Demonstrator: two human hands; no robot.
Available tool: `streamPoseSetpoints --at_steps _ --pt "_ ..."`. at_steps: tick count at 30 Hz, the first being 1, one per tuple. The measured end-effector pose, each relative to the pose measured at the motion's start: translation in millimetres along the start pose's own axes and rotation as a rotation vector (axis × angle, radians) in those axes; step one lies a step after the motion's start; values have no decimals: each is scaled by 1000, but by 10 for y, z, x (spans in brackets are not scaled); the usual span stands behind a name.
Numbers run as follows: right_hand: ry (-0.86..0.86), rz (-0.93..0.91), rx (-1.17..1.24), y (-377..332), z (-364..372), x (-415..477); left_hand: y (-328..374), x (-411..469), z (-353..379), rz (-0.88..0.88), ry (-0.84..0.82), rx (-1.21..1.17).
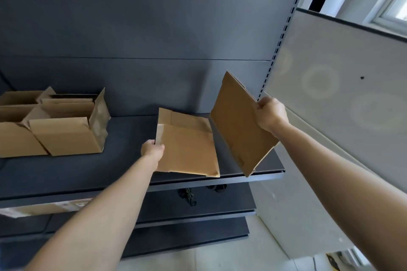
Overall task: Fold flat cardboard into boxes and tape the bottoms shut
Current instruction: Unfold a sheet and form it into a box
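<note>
While the left hand (153, 149) and right hand (271, 114) each gripped flat cardboard, neither piece was yet folded.
The left hand's fingers curled round the edge of the lower sheet (187, 149), which lay on the shelf (88, 174); the right hand held the raised sheet (237, 125) tilted just beside it. Opened boxes (66, 136) stood at the shelf's left end, suggesting earlier units were formed; their bottoms were hidden, so taping could not be confirmed.
</note>
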State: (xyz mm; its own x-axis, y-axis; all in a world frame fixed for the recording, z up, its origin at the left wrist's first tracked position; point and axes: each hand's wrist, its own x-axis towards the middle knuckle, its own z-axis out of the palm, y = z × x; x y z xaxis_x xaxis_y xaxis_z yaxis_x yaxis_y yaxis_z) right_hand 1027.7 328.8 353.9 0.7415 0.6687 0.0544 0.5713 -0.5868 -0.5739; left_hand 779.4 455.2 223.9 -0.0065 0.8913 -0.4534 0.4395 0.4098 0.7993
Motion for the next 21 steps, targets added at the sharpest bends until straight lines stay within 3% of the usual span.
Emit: streamPoseSetpoints --at_steps 7,10,16,21 --pt "-110 -58 -78 35 139 281 33 66 126 -45 103 122" --pt "-151 -91 -106 36 144 358 187 -44 253 17 137 150" --pt "-202 -156 -175 101 71 453 1012 -628 861 294 -116 -78" --pt "-378 -268 -211 266 -84 570 1409 -880 1195 348 -211 -107"
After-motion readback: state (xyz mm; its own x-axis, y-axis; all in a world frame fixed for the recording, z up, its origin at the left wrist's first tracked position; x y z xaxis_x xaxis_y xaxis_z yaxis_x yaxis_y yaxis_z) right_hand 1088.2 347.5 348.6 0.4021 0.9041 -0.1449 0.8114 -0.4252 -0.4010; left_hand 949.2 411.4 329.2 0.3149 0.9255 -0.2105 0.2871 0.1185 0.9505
